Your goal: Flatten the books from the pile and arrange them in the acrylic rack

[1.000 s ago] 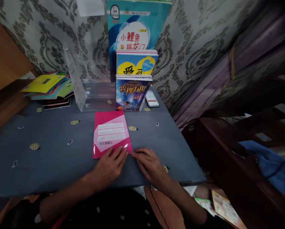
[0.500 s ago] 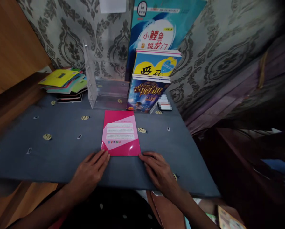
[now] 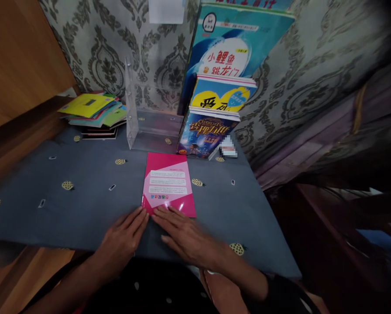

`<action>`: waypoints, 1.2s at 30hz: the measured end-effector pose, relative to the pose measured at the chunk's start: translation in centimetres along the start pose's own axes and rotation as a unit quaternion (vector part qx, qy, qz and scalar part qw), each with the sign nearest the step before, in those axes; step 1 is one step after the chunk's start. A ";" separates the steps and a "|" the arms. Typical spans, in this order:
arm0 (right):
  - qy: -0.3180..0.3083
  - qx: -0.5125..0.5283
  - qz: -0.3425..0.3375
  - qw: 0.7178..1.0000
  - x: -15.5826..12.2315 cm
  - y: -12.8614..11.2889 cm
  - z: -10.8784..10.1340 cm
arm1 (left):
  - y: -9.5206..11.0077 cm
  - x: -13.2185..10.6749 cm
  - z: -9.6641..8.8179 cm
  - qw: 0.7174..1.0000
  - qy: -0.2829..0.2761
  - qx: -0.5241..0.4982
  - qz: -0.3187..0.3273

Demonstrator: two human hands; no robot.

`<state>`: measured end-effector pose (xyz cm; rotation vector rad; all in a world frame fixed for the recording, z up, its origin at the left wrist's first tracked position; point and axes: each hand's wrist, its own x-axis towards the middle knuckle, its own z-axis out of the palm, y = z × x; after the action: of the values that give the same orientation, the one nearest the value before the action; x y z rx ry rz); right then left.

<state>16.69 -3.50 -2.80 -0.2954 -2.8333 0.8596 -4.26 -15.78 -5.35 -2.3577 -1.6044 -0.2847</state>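
A pink booklet (image 3: 169, 179) lies flat on the table, its printed text upside down to me. At its near left corner rest the fingertips of my left hand (image 3: 123, 231), stretched out and pressing down lightly. My right hand (image 3: 182, 235) lies with extended fingers over the near edge of the booklet, close beside the left fingertips. Neither hand is wrapped round anything. Part of the near edge is hidden under the right fingers.
Behind the booklet stands a clear acrylic rack (image 3: 132, 109), with several books (image 3: 208, 133) upright in its right side. A pile of thin booklets (image 3: 87, 107) lies at the back left. The patterned blue-grey tablecloth (image 3: 90, 209) covers the table; a patterned curtain (image 3: 149, 61) hangs behind.
My right hand has moved left from the booklet's near right corner to beside my left hand. The left hand stays at its corner. The view has shifted slightly.
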 end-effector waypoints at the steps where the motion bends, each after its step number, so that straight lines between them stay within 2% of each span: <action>1: -0.013 0.009 -0.007 1.000 0.8 -0.1 0.0 | 0.0 -0.1 0.1 1.000 0.001 -0.002 -0.003; 9: -0.064 -0.004 -0.047 0.997 5.0 1.5 -0.7 | 0.0 0.0 0.7 0.999 0.039 0.023 -0.005; 15: -0.049 -0.056 -0.060 0.995 7.8 4.5 -0.9 | -0.3 -0.5 2.1 0.997 0.075 0.026 -0.009; 21: -0.042 -0.097 -0.067 0.992 10.7 7.4 -2.0 | -1.0 -0.6 1.8 0.998 0.047 0.028 0.012; 28: -0.004 -0.132 -0.045 0.990 13.8 10.5 -2.9 | -1.0 -0.3 2.9 0.992 0.121 0.040 -0.004; 33: 0.034 -0.141 -0.033 0.989 14.8 11.6 -3.0 | -1.7 -0.9 3.1 0.994 0.074 0.083 -0.005; 36: 0.039 -0.149 -0.029 0.988 14.8 11.7 -3.2 | -2.7 -1.0 2.7 0.993 0.055 0.100 0.018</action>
<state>4.69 11.23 -5.32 -0.2747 -2.8740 0.4022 -7.08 -14.81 -7.94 -2.1780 -1.4670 -0.2302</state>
